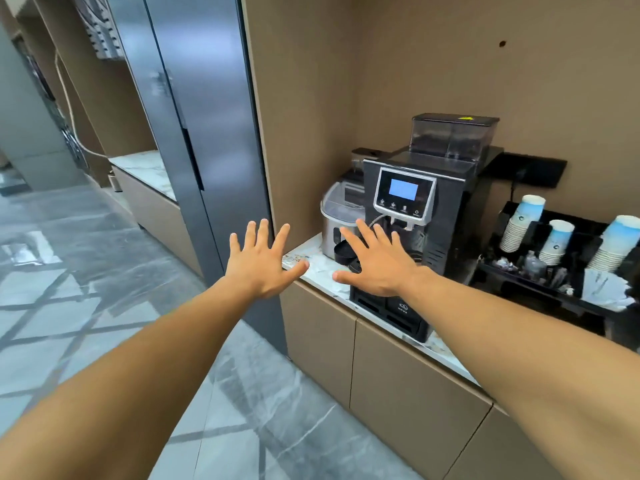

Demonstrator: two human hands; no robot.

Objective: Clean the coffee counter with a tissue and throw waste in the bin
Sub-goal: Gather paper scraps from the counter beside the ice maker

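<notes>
Head view is showing both bare arms stretching forward, the left hand and the right hand each spreading flat with fingers apart, gripping nothing. They are hovering side by side in front of the counter, whose pale, marbled stone top is carrying faint brown specks near its left end. Below it, matte tan cabinet doors are running in flat panels. A boxy black coffee machine is standing on the counter, its small screen glowing blue inside a silver frame, and a smoky, clear bean hopper is sitting on top. Just beside it on the left, a rounded silver appliance is standing, partly blocked by the right hand, so its type is hard to tell. To the right, a black organiser is holding stacks of ribbed white paper cups with blue tops, and crumpled white tissue is lying at its near right end. Small items inside the organiser are blurring together. The frame edge is cutting off the rightmost cups. Grey veined floor tiles are gleaming on the left.
</notes>
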